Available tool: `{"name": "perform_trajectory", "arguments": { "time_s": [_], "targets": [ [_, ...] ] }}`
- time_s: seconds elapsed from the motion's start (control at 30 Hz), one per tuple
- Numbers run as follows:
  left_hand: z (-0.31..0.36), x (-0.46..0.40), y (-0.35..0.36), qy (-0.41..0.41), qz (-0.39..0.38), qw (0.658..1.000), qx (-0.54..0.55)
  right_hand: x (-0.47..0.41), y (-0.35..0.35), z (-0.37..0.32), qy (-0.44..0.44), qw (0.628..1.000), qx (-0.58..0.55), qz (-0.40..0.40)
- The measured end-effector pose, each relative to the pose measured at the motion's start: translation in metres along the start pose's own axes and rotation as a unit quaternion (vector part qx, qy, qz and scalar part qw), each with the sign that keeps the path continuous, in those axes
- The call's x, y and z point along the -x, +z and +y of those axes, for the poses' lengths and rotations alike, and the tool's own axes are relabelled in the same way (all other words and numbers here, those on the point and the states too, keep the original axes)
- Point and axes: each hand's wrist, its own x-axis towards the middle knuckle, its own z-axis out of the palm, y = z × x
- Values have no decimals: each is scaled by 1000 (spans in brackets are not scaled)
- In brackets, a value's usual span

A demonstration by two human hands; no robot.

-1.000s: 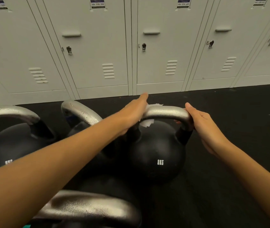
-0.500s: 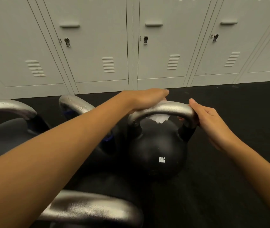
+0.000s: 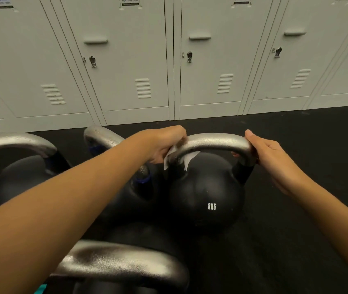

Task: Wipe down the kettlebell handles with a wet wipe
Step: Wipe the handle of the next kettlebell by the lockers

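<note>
Head view: left hand (image 3: pixel 162 143) curled around wet wipe (image 3: pixel 186 161) on kettlebell handle (image 3: pixel 213 142), right hand (image 3: pixel 272 153) gripping handle's other end.

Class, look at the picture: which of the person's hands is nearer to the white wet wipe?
Left. The left hand grips the wet wipe at the handle's left end; the right hand holds the handle's opposite end.

Two bare forearms reach into the view, with no sleeve on either as far up as the frame shows. The left hand (image 3: pixel 160 143) and the right hand (image 3: pixel 275 155) are both ungloved. No watch, band or bracelet sits on either wrist, and no ring shows on the visible fingers (image 3: pixel 251 136). The right thumbnail is short and unpainted. Most fingertips of the left hand are hidden.
</note>
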Motion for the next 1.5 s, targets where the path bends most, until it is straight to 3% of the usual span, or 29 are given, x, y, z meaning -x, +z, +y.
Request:
{"name": "perform_trajectory", "arguments": {
  "time_s": [0.3, 0.5, 0.6, 0.8, 0.87, 0.93, 1.13, 1.23, 1.37, 1.5],
  "targets": [
    [13, 22, 28, 57, 94, 994, -18, 4, 6, -2, -16, 999, 13, 30],
    [37, 31, 32, 92, 56, 994, 26, 13, 13, -22, -225, 962, 70, 139],
    [37, 35, 30, 117, 27, 991, 63, 12, 25, -45, -277, 954, 83, 82],
    [24, 42, 22, 192, 60, 978, 55, 2, 48, -50, -297, 939, 170, -36],
    [17, 46, 13, 234, 96, 967, -44, 0, 46, -42, -351, 900, 255, -46],
    [8, 50, 2, 261, 127, 942, -166, -5, 38, -35, -421, 837, 346, -44],
    [-11, 56, -18, 277, 150, 884, -346, -15, 17, -34, -551, 707, 437, -78],
    [-10, 57, -23, 283, 144, 869, -379, -20, 18, -36, -592, 648, 469, -96],
    [-10, 54, -42, 288, 169, 875, -349, -31, 32, -34, -649, 524, 543, -98],
    [-14, 50, -52, 282, 181, 886, -322, -41, 54, -35, -656, 469, 576, -135]
  ]
}}
